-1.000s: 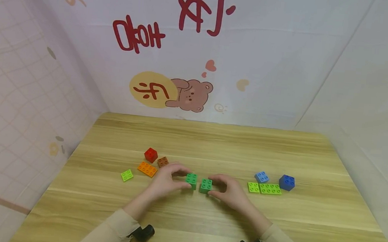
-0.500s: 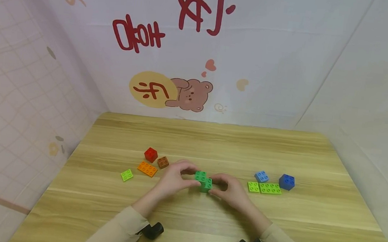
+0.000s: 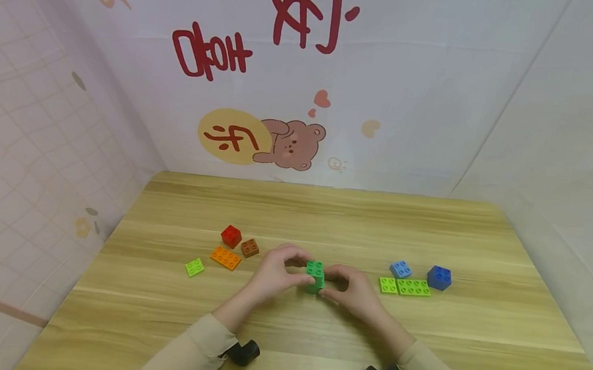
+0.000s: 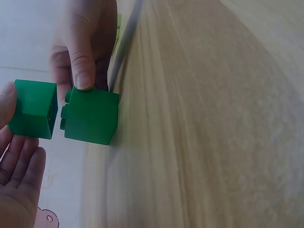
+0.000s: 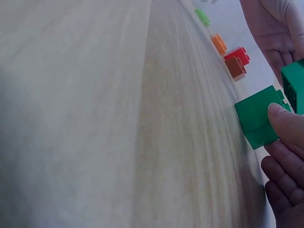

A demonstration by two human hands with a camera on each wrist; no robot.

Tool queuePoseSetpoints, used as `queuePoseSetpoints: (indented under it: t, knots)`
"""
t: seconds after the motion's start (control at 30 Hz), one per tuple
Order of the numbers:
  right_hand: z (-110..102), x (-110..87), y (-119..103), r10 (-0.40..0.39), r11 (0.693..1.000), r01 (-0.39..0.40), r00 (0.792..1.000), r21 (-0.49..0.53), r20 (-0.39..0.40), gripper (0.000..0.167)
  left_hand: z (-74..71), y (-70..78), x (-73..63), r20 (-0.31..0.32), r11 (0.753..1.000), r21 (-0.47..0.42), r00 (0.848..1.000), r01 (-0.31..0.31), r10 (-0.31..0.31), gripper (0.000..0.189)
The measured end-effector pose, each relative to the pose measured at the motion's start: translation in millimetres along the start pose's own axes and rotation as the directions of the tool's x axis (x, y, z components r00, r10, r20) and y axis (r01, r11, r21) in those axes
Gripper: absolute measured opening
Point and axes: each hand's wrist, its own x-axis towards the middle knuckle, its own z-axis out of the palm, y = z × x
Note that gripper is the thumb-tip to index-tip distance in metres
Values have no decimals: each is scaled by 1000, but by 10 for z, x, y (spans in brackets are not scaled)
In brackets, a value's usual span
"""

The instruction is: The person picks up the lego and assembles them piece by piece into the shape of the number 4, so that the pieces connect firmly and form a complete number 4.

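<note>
My left hand (image 3: pixel 276 272) pinches a green toy building block (image 3: pixel 315 266) from the left, thumb on its near side. Right below it stands a second green block (image 4: pixel 92 116), which my right hand (image 3: pixel 353 293) pinches from the right. In the left wrist view a narrow gap shows between the studs of the lower block and the upper block (image 4: pixel 32 109), so the two are apart. The right wrist view shows my right thumb (image 5: pixel 287 122) pressed on the lower block, with the upper one partly cut off by the frame edge.
Left on the table lie a red block (image 3: pixel 231 236), a brown block (image 3: pixel 250 248), an orange plate (image 3: pixel 225 258) and a lime plate (image 3: pixel 194 267). To the right are a light blue block (image 3: pixel 401 269), a dark blue block (image 3: pixel 439 278) and lime pieces (image 3: pixel 413 287).
My left hand has moved right with its green block, from beside the other green block to above it. The right hand and its block have stayed in place.
</note>
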Motion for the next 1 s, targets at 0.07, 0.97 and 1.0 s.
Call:
queuePoseSetpoints:
  t: [0.07,0.97,1.0]
  knots:
    - [-1,-1,-5,3,1000,-3,1000,3,-1,34,15,3,0,-7,1000,-22,1000,10,-10,33]
    - [1,-12,-23,9,1000,-10,1000,-16,-17,31,66,7,57,32,994,81,997,68,-71,28]
    - [2,-12,-23,6,1000,-6,1000,-20,-17,31,68,7,61,33,994,82,997,69,-72,28]
